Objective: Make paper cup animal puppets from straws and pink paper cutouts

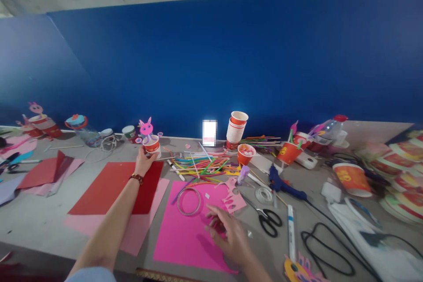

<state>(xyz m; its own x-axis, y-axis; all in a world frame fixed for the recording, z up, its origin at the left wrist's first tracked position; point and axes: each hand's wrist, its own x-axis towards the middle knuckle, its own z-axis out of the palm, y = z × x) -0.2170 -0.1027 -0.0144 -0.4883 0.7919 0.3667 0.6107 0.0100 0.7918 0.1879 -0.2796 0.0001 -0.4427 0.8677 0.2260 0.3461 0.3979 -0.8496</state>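
Observation:
My left hand [146, 158] reaches to the back of the table, its fingers round a small red-and-white paper cup [152, 145]. A pink paper bunny figure [146, 128] stands up out of that cup. My right hand [228, 231] hovers low over a bright pink sheet [185, 238], fingers loosely bent and apart, holding nothing. Just left of it, a roll of clear tape [188, 201] lies flat on the sheet. A cut piece of light pink paper [233, 196] rests at the sheet's upper right corner. Red sheets [102, 185] lie under my left forearm.
Colourful pipe cleaners [201, 165] spread across the middle back. Black-handled scissors [269, 221], a blue glue gun [284, 185] with a trailing cord, and a white marker [291, 229] lie to the right. A tall stack of paper cups [236, 131] stands against the blue partition [198, 61].

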